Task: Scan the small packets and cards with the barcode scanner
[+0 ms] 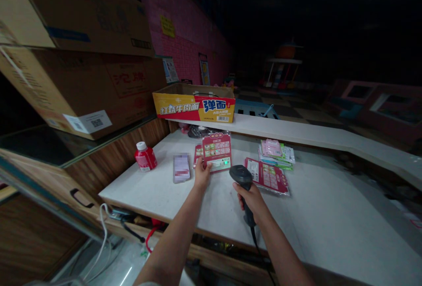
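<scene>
In my right hand (253,198) is a black handheld barcode scanner (241,175), its cord hanging down past the desk edge. The scanner's head points left, and a green light spot falls on a red printed packet (216,147). My left hand (202,171) grips the lower left corner of that packet, tilting it up from the white desk. Behind it lies part of another red packet (198,152). To the right of the scanner, more red packets in clear wrap (272,178) lie flat. A phone (181,168) rests left of my left hand.
A red bottle with a white cap (145,157) stands at the left. Small pink and green packets (277,152) are piled at the right. An open yellow-and-red carton (194,105) sits on the raised ledge (296,132). Large cardboard boxes (108,83) are stacked at left.
</scene>
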`<state>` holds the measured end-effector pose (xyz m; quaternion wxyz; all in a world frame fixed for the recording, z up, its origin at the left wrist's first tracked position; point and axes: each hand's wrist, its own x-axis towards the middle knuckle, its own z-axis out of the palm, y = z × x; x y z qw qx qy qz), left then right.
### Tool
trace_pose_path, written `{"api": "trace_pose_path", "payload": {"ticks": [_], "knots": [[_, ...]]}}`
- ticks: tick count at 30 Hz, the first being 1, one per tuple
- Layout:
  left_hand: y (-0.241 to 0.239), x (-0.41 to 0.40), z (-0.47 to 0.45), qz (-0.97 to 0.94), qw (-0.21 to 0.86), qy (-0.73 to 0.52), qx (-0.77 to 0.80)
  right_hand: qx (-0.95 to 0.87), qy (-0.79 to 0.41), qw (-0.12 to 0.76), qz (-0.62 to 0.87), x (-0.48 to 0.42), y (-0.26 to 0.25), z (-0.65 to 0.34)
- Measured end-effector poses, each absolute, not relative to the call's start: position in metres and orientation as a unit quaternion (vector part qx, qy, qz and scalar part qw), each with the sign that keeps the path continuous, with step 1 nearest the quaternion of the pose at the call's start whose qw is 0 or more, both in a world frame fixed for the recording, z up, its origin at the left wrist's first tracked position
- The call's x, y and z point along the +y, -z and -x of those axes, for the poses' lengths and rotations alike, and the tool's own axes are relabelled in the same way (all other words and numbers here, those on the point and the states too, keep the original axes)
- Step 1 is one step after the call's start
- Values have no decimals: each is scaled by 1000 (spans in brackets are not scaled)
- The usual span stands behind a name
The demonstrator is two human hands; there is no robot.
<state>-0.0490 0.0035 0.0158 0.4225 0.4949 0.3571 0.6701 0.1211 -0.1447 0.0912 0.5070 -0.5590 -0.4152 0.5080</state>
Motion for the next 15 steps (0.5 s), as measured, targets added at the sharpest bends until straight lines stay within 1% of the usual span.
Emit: {"api": "trace_pose_path", "payload": {"ticks": [4, 11, 15], "knots": [[-14, 5, 50, -496, 420, -665, 368, -415, -508, 514, 553, -141, -91, -120], [-11, 6, 50, -492, 425, -677, 346, -413, -508, 500, 567, -137, -92, -120], [-13, 5, 48, -480, 442, -678, 340, -414, -500, 502, 571, -134, -94, -120]]}}
